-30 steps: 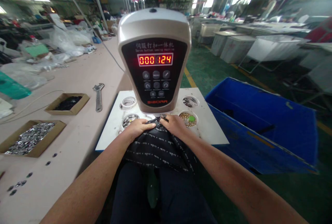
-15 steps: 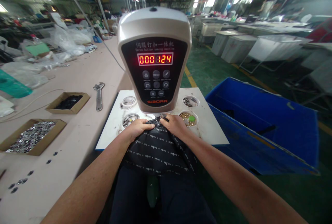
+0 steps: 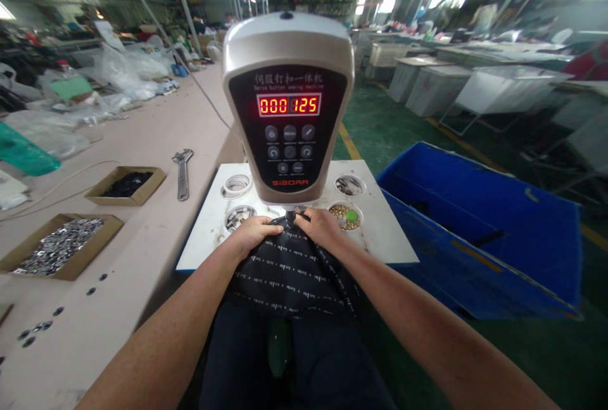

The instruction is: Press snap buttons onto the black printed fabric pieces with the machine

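"Black fabric [image 3: 289, 274], one piece, head view: how held?"

"Clamped at its upper edge by two hands, left hand [image 3: 254, 234] and right hand [image 3: 323, 226]; it spreads from the grip toward the lap, near one machine head [image 3: 289, 49]."

"Containers?"

"Two cardboard boxes [image 3: 78, 269]: one holds silvery pieces [image 3: 61, 244], one black pieces [image 3: 127, 184]. One blue bin [image 3: 475, 286], dark items [image 3: 487, 237] inside."

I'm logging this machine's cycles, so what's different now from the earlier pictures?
The display has gone from 000124 to 000125, and the dark rod has come down to the black cloth. The left hand and right hand still hold it.
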Motion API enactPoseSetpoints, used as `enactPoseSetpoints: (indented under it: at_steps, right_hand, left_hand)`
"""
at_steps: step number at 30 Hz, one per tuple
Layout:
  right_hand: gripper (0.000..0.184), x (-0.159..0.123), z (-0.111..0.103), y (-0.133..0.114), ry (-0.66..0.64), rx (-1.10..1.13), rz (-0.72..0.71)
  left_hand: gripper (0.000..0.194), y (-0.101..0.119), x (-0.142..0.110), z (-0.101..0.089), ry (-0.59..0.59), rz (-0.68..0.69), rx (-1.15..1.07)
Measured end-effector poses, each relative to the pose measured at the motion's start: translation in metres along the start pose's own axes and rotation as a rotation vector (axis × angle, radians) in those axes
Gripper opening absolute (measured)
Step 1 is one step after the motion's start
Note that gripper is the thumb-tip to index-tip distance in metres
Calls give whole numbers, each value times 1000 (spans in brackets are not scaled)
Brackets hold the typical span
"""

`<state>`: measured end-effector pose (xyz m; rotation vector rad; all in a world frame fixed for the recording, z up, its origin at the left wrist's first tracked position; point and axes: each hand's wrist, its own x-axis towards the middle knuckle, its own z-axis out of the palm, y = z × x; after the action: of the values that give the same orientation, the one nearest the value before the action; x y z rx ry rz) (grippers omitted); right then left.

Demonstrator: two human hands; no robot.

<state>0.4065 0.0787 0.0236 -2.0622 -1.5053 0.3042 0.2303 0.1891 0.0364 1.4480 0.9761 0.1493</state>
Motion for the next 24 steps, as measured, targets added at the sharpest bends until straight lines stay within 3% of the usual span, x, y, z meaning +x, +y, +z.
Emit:
enactPoseSetpoints:
  at_steps: [9, 16, 21, 24]
  right_hand:
    - [34, -1, -1, 1, 16, 34, -4]
    - [34, 0, -8, -5, 58, 164, -40]
    - [36, -26, -35, 1, 77, 280, -46]
    - [39, -61, -63, 34, 98, 368, 95]
  left_hand:
    - [27, -3, 2, -1, 4, 44, 47]
    - [29, 4, -15, 4, 127, 209, 158]
    - [49, 3, -60, 7, 324, 360, 312]
    - [52, -30, -102, 3, 539, 516, 446]
